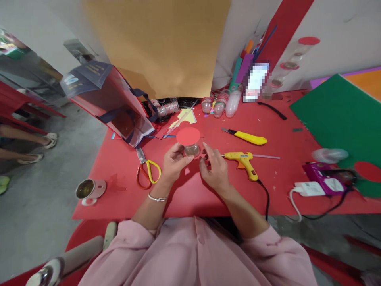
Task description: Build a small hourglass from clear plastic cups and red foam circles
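Observation:
My left hand (175, 162) is closed around a small clear plastic bottle piece (192, 149) that carries a red paper disc (188, 136) on top. Just right of it, my right hand (214, 169) rests on the red table (119, 167), fingers loosely curled and pointing toward the bottle piece, with nothing visibly in them. A yellow glue gun (242, 161) lies close to my right hand, its black cord running off the table's front edge. Yellow-and-orange scissors (148, 169) lie to the left of my left hand.
A yellow utility knife (248, 137), clear bottles (222, 105), a shopping bag (110, 101), green card (339, 115), a purple pack (323, 178), a white charger (308, 188) and a metal cup (86, 190) sit on the table. Another person's feet (44, 141) show at the left.

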Tool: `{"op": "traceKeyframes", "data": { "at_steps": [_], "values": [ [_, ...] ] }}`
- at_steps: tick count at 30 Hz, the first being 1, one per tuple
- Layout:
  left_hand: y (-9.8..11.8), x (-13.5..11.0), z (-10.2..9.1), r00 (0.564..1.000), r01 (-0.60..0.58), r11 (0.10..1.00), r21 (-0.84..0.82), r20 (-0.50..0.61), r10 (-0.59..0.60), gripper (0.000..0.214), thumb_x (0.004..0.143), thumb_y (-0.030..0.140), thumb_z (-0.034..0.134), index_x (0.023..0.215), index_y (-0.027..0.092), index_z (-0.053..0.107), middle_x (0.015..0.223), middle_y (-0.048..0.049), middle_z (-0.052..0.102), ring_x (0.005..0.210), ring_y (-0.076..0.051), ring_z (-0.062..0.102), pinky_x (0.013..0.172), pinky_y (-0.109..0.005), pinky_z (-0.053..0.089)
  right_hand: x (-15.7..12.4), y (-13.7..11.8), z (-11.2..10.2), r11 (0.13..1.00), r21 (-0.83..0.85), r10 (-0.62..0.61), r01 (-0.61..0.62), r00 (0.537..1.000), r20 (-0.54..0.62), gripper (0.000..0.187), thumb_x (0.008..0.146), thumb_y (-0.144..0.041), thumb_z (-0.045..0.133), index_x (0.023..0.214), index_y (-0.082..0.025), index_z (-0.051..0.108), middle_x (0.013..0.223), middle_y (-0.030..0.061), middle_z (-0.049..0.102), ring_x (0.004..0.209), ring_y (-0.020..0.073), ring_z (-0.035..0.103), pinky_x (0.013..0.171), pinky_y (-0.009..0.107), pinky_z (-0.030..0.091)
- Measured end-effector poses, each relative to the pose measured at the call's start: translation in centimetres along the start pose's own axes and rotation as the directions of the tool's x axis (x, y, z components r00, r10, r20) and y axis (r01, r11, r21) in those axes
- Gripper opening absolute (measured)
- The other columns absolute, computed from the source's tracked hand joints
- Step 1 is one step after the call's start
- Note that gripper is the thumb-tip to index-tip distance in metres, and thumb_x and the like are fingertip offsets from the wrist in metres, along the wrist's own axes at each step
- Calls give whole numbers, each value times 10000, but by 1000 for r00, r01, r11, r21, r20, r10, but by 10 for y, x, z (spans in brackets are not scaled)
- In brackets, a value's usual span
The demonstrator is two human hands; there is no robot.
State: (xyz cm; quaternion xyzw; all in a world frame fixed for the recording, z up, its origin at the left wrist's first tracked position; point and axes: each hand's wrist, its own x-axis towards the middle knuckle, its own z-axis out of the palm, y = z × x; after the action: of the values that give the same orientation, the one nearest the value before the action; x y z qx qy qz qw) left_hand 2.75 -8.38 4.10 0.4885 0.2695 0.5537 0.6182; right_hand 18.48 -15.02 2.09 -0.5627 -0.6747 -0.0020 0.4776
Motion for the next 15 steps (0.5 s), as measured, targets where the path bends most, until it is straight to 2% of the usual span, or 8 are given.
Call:
{"op": "traceKeyframes", "data": {
  "at_steps": [10, 15],
  "values": [
    [-4, -1, 0, 997, 51, 999, 9, 55, -51, 481, 703, 295, 964, 1156, 252, 808, 1184, -65, 793, 1100, -220, 725, 1039, -373, 560, -3, 6, 4, 999, -47, -18, 18, 1000, 1, 624, 996, -185, 503, 1610, -262, 426, 1159, 137, 712, 999, 295, 700, 848, 439, 612],
    [2, -5, 4, 999, 8, 1000, -2, 50, -7, 457, 681, 310, 979, 1106, 253, 819, 1137, -57, 796, 1054, -213, 726, 1011, -375, 566, -3, 9, 5, 997, -74, -26, 24, 999, -27, 615, 1003, -195, 497, 1611, -254, 424, 1127, 139, 714, 942, 286, 694, 795, 418, 607]
  ]
}}
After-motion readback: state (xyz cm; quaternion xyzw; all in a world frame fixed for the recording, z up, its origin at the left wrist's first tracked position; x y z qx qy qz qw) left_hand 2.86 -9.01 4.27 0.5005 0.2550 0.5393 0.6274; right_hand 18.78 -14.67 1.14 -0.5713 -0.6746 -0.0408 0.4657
